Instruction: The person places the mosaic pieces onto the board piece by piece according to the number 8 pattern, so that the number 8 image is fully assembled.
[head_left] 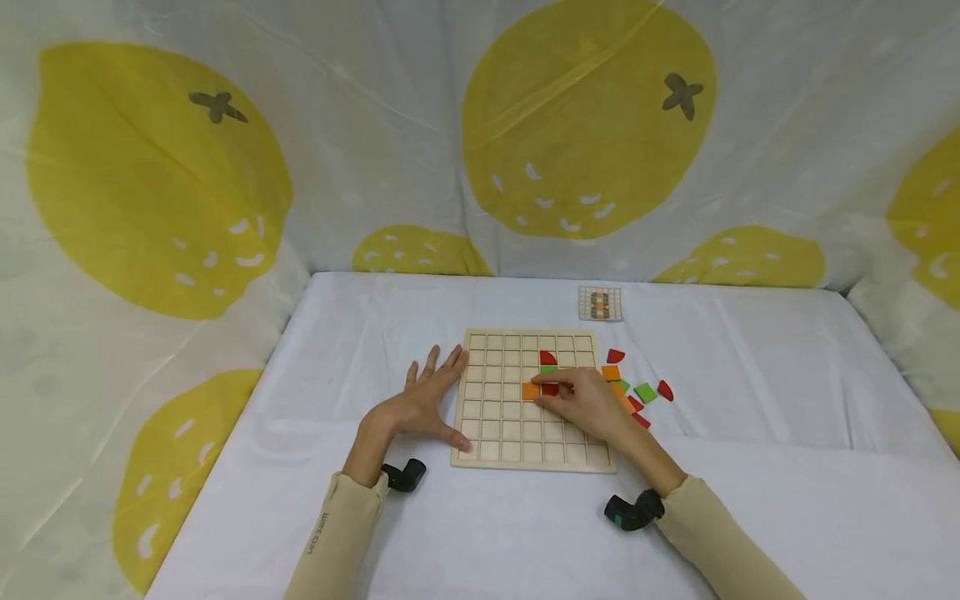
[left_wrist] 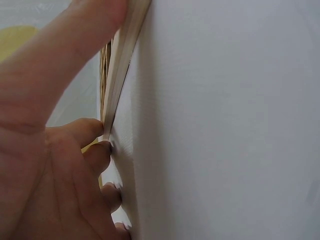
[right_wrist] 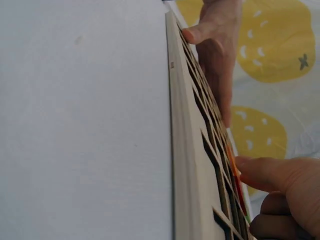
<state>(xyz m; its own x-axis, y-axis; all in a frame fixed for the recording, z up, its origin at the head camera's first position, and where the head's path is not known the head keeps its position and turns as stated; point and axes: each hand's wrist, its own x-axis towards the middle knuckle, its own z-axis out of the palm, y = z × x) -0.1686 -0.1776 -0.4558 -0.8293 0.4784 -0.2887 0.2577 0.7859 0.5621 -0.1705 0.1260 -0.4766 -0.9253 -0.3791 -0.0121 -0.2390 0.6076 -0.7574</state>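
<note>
A pale wooden grid board point(head_left: 491, 408) lies flat on the white cloth. My left hand point(head_left: 420, 408) is spread at its left side, thumb on the near left corner and fingertips by the left edge. Over the board's middle, my right hand point(head_left: 588, 404) pinches an orange square tile point(head_left: 530, 392) between thumb and index finger, at a grid cell. Beside that tile is a red piece point(head_left: 550, 389), partly covered by the fingers. Farther up the grid sit a red quarter-round piece point(head_left: 548, 358) and a green piece point(head_left: 549, 368). In the right wrist view, a fingertip touches the orange tile point(right_wrist: 231, 159).
Loose red, orange and green pieces lie right of the board, among them a green square point(head_left: 646, 392) and a red quarter-round point(head_left: 615, 356); the right hand hides some. Behind the board lies a small pattern card point(head_left: 600, 304). A lemon-print cloth point(head_left: 375, 125) hangs at the back.
</note>
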